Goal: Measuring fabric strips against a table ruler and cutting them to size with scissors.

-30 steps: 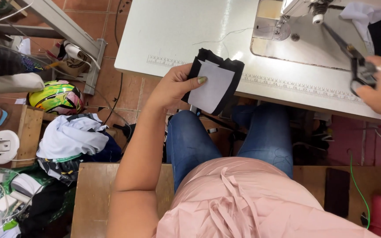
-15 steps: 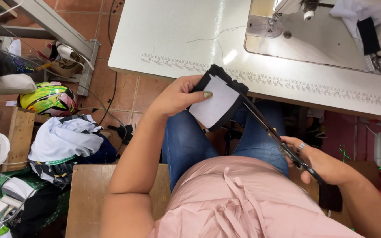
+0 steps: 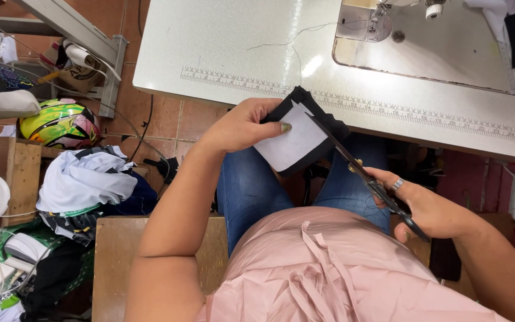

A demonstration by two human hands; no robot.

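My left hand point(image 3: 239, 125) grips a black fabric piece point(image 3: 305, 137) with a white rectangular patch on its face, held over my lap just in front of the table edge. My right hand point(image 3: 430, 209) holds a pair of black scissors point(image 3: 365, 173) by the handles. The blades point up and left and their tips meet the fabric's upper right edge. I sit in blue jeans and a pink top.
A white sewing table point(image 3: 233, 53) with a printed ruler strip along its front edge carries a sewing machine point(image 3: 388, 12) at the top right. On the floor to the left lie a green and yellow helmet point(image 3: 61, 122), a pile of clothes point(image 3: 84, 185) and wooden boxes point(image 3: 16, 173).
My right hand came down from the sewing machine area with the scissors and brought the blades to the fabric. My left hand kept the fabric over my lap.
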